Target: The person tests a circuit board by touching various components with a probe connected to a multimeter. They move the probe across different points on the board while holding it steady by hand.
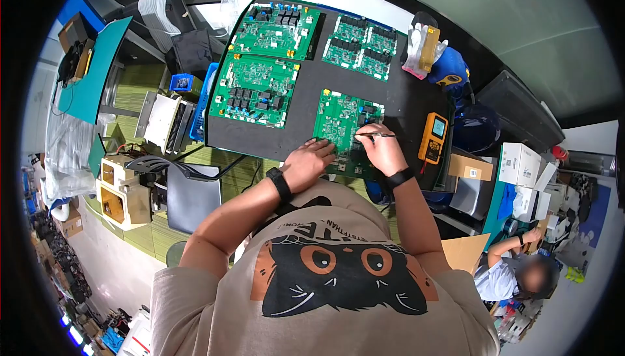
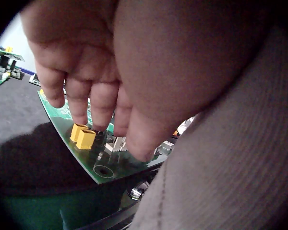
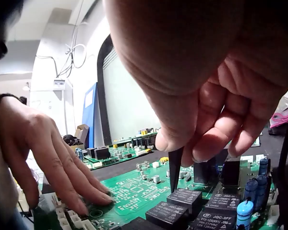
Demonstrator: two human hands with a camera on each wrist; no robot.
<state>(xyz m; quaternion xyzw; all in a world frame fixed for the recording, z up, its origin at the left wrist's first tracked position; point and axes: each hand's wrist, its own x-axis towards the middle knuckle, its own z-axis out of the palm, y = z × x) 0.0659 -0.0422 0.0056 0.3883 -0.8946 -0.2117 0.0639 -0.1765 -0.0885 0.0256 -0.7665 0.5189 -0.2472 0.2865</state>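
A green circuit board (image 1: 339,116) lies on the dark mat in front of the person. Fingers straight, the left hand (image 1: 310,160) rests on the board's near left edge; the left wrist view shows its fingertips beside two yellow connectors (image 2: 85,139). The right hand (image 1: 384,149) pinches slim black tweezers (image 3: 175,167) between thumb and fingers. Their tip points down at the top of a black relay (image 3: 184,197) on the board. Next to it sit several more relays and blue capacitors (image 3: 245,213).
Two larger green boards, one farther back (image 1: 273,30) and one nearer (image 1: 255,89), lie on the left. A panel of smaller boards (image 1: 360,46) is at the back. An orange meter (image 1: 433,138) lies on the right, with gloves (image 1: 416,46) behind it. Another person (image 1: 514,271) is at far right.
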